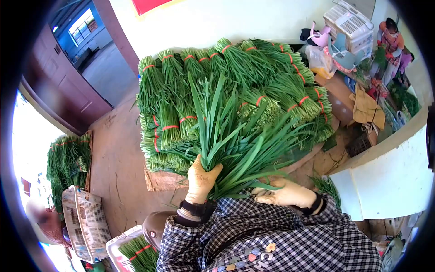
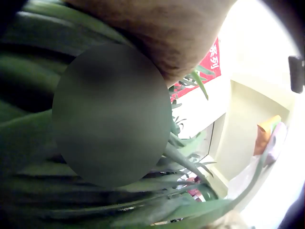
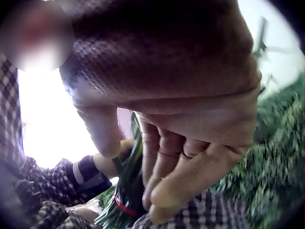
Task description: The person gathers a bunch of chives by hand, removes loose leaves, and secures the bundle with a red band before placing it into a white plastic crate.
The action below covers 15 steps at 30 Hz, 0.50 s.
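In the head view my gloved left hand [image 1: 203, 179] grips a bunch of garlic chives [image 1: 235, 149] at the lap, its long flat leaves fanning up and to the right. A red band [image 3: 125, 205] circles the bunch in the right wrist view. My gloved right hand [image 1: 287, 192] lies beside the lower right of the leaves, fingers mostly straight and pointing toward the bunch. Its thumb and fingers [image 3: 186, 176] stand apart, with the bunch seen behind the gap. Dark leaves [image 2: 33, 119] fill much of the left wrist view, partly hidden by a blurred disc.
Ahead rises a large stack of banded chive bundles [image 1: 181, 99] on a brown sheet [image 1: 163, 179]. More bundles [image 1: 68, 156] lie at left near a pale plastic crate [image 1: 86, 222]. Another crate [image 1: 118, 254] with chives stands by the knee. A person [image 1: 392, 45] is at far right.
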### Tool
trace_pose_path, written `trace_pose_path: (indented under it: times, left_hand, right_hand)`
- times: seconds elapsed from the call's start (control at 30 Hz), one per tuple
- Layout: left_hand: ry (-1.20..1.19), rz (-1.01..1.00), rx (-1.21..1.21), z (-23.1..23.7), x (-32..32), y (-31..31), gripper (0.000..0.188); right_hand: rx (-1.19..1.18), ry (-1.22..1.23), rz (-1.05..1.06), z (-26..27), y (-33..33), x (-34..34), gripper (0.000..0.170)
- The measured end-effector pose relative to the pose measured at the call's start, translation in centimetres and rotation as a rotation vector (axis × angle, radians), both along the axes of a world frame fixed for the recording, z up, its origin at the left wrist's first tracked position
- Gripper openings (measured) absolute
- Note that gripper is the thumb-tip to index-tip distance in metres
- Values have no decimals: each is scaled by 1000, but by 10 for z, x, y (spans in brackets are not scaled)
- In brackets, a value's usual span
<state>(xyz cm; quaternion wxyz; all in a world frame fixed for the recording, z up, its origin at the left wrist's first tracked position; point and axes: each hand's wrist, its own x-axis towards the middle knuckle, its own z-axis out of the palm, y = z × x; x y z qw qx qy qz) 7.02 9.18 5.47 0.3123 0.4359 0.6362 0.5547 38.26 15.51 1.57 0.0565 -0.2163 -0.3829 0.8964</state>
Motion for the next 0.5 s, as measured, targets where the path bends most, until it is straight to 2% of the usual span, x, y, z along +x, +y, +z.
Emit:
trace_pose_path:
  times: [0.07, 0.1, 0.13, 0.2, 0.23, 0.27, 0.33, 0.4, 0.47, 0.5]
  left_hand:
    - [-13, 7, 30, 3, 4, 0, 41]
    - [-10, 3, 26, 4, 5, -1, 41]
    - [-12, -5, 24, 5, 6, 0, 40]
    - [-10, -19, 19, 9, 8, 0, 40]
    - [0, -24, 2, 12, 9, 1, 40]
    - [11, -27, -15, 14, 9, 1, 39]
    - [-105, -73, -3, 13, 2, 5, 40]
    - [-196, -58, -26, 18, -2, 4, 37]
    - [-231, -93, -69, 8, -14, 5, 55]
    - [-229, -93, -82, 1, -15, 5, 55]
  right_hand:
    - [1097, -159, 23, 122, -12, -9, 35]
    - [1370, -79, -179, 142, -10, -17, 25]
    - [1686, 58, -392, 164, -5, -26, 28]
    - [1809, 150, -337, 163, 4, -49, 29]
    - [2028, 101, -295, 152, 3, -64, 34]
    - [2129, 15, -270, 144, -1, -75, 35]
    - [2112, -209, 14, 98, 3, -88, 34]
    - [2106, -164, 10, 67, 6, -90, 30]
    - [2026, -203, 10, 49, -2, -84, 25]
    - [1993, -202, -8, 47, -6, -83, 24]
